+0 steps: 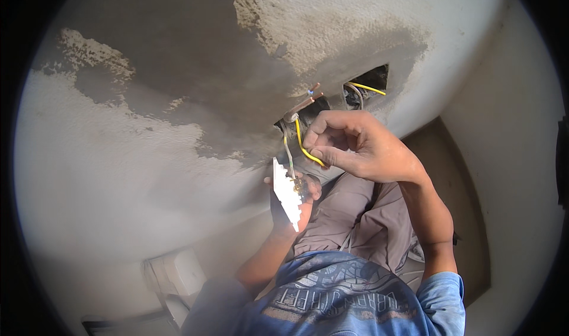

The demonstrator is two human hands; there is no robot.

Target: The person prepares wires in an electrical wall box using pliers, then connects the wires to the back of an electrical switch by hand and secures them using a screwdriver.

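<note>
Yellow wire (299, 135) slants down-right from wall opening (320, 105), your right hand (363, 148) pinching it, left hand (306, 210) gripping white plate (285, 192).

The flat, step-edged plastic plate (284, 189) is bright white; above it and to its right, the thin insulated wire (299, 136) is vivid yellow; above the plate, the rough plaster wall (195, 57) is blotched grey, cream and white; below it, the short-sleeved fabric T-shirt (355, 271) is blue with pale lettering; to its right, the loose trousers (384, 218) are greyish mauve.

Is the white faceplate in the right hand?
No, the left hand holds the white faceplate, while the right hand pinches a yellow wire.
</note>
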